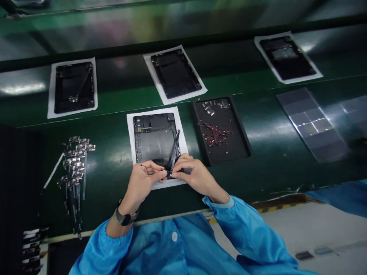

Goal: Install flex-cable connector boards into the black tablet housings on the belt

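A black tablet housing (153,144) lies face up on a white sheet (131,133) in front of me. Over its lower edge, my left hand (142,181) pinches a small circuit board (168,174) between thumb and fingers. From the other side, my right hand (197,175) is closed in a pinch on the same board. A dark ribbon cable (175,149) runs up from the board along the housing's right side. The fingertips hide most of the board, so its exact contact with the housing cannot be made out.
Left of the housing lies a pile of circuit boards with ribbon cables (75,162). A black tray (239,133) to the right holds red-wired parts (215,134) and small boards. Several more tablet housings (176,72) rest on sheets behind. Clear film (312,124) lies far right.
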Demonstrator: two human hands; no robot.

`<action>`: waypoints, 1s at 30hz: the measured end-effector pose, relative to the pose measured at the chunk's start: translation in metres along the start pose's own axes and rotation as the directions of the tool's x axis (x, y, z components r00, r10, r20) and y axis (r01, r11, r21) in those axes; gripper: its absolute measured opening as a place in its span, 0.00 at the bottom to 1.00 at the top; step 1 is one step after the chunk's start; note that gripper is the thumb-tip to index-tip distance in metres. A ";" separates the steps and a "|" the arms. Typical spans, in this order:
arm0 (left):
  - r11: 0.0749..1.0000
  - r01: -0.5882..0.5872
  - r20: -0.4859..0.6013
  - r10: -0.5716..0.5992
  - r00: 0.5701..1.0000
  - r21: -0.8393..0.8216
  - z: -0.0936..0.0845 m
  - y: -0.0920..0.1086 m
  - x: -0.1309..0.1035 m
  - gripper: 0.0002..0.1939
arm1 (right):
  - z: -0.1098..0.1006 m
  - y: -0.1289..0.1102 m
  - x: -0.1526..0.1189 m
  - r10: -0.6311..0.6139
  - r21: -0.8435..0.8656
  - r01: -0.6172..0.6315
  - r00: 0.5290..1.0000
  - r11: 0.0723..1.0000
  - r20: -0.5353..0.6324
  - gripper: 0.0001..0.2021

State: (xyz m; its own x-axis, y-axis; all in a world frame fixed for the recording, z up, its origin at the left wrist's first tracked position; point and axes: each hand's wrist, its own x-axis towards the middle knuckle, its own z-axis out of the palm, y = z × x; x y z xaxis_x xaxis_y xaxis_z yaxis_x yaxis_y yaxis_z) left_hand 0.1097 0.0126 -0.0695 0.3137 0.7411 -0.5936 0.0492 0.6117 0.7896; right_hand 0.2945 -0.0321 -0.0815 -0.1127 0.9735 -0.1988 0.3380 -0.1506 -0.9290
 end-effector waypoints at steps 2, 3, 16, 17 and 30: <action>1.000 0.000 -0.001 0.000 1.000 0.000 0.001 0.000 0.000 0.10 | 0.000 0.001 0.001 -0.001 0.005 0.001 1.000 1.000 0.000 0.08; 1.000 0.001 -0.003 -0.001 1.000 0.002 0.001 -0.001 0.001 0.10 | 0.001 0.001 0.002 -0.004 0.006 0.004 1.000 1.000 0.003 0.08; 0.574 -0.342 0.032 0.481 0.876 0.744 -0.031 0.006 -0.010 0.05 | -0.078 -0.048 0.028 -0.203 -0.322 0.160 0.973 0.933 -0.105 0.09; 0.493 -0.371 0.066 0.531 0.845 0.787 -0.037 0.012 -0.005 0.05 | -0.089 -0.052 0.043 -0.215 -0.360 0.152 0.966 0.921 -0.141 0.09; 0.170 -0.225 0.103 0.533 0.840 0.959 -0.051 0.111 0.133 0.02 | -0.120 -0.043 0.236 0.235 -0.312 -0.544 0.714 0.779 -0.659 0.16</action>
State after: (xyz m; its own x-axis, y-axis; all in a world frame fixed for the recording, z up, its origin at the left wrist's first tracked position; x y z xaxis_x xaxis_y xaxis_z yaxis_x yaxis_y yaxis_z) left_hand 0.1085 0.1936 -0.0684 0.3872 0.9200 -0.0613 0.8473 -0.3288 0.4170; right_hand 0.3653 0.2245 -0.0512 0.6151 0.7732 -0.1545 0.6161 -0.5936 -0.5177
